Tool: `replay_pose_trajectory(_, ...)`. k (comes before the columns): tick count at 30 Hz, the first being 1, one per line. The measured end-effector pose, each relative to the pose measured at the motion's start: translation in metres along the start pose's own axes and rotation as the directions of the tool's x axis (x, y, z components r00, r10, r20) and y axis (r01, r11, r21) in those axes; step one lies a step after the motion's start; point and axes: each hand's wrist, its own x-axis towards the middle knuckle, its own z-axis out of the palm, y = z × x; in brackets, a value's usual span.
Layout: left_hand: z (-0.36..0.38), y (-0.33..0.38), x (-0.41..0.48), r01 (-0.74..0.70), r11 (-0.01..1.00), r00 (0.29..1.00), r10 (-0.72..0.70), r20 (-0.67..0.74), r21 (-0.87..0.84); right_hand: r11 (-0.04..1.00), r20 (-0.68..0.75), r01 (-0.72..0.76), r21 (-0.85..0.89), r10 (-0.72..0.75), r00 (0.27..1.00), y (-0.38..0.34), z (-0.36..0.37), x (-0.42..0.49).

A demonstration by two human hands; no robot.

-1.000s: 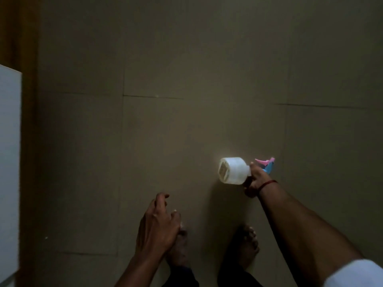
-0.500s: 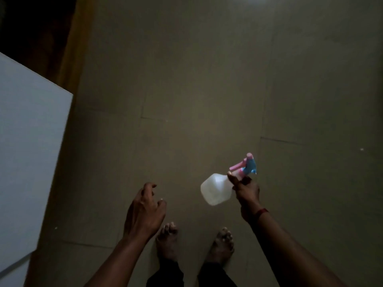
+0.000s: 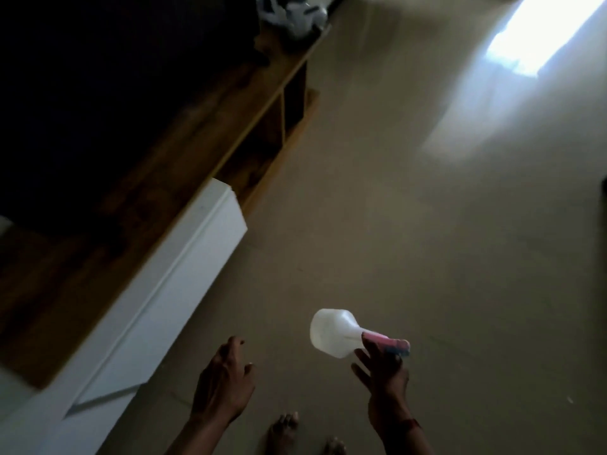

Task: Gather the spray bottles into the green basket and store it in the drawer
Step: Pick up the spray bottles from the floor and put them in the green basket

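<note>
Here the right hand (image 3: 384, 372) carries a white plastic spray bottle with pink trigger (image 3: 333, 333), fingers clamped on its neck; left hand (image 3: 223, 382) empty, fingers apart. Next, I judge: find the green basket, unseen here.

The spray bottle (image 3: 333, 333) — white translucent body, pink-and-blue trigger head — lies nearly horizontal in the air above the floor, base pointing left, gripped at its neck.

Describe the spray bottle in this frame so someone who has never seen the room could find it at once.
Start from the white cabinet front along the left and look right across the bare floor to the two hands at the bottom. The spray bottle is in the right hand, held sideways above the floor. It is the only translucent white object, with a pink and blue trigger head.
</note>
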Motion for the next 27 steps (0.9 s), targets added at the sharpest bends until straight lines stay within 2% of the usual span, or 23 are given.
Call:
replay_pose_trajectory(4,-0.052,-0.019,-0.026,0.117,0.991,0.992,-0.119,-0.036,-0.067,0.982,0.155,0.1,-0.161,-0.075,0.985,-0.013,0.029,-0.054)
replay_pose_trajectory(7,-0.082,-0.036,-0.053,0.194,0.972,0.976,-0.205,-0.073,-0.134,0.866,0.305,0.295,-0.403,-0.177,0.936,-0.012,0.046,-0.089)
replay_pose_trajectory(11,-0.111,-0.064,-0.107,0.277,0.941,0.942,-0.306,-0.14,-0.195,0.732,0.489,0.44,-0.52,-0.168,0.856,-0.003,0.066,-0.135)
replay_pose_trajectory(17,-0.152,-0.094,-0.184,0.343,0.891,0.895,-0.406,-0.186,-0.296,0.648,0.697,0.584,-0.489,-0.113,0.708,-0.001,0.107,-0.214)
replay_pose_trajectory(21,-0.177,-0.125,-0.229,0.388,0.848,0.847,-0.483,-0.223,-0.362,0.524,0.832,0.748,-0.406,-0.126,0.54,0.009,0.141,-0.262)
replay_pose_trajectory(27,-0.198,-0.187,-0.286,0.436,0.762,0.748,-0.603,-0.278,-0.48,0.456,0.887,0.799,-0.392,-0.044,0.46,0.046,0.179,-0.324)
